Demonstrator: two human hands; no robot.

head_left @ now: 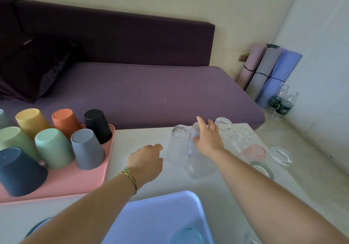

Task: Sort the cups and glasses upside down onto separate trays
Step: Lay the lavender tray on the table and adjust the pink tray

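Observation:
A pink tray [90, 183] at the left holds several coloured plastic cups upside down, among them a grey cup [86, 149] and a black cup [97, 125]. Several clear glasses stand upside down at the right of the white table [136, 138]. My left hand [147, 161] hovers with curled fingers just left of a tall clear glass [177, 145], apart from it. My right hand [207, 140] reaches over the glasses with fingers spread, its thumb against a frosted glass [195, 130]. I cannot make out a tray under the glasses.
A blue plastic tub [160, 219] sits at the table's near edge between my arms. Further glasses [223, 124] [280, 156] stand toward the table's right edge. A purple sofa [141, 92] lies behind the table; rolled mats [272, 75] and water bottles [281, 104] stand on the floor at right.

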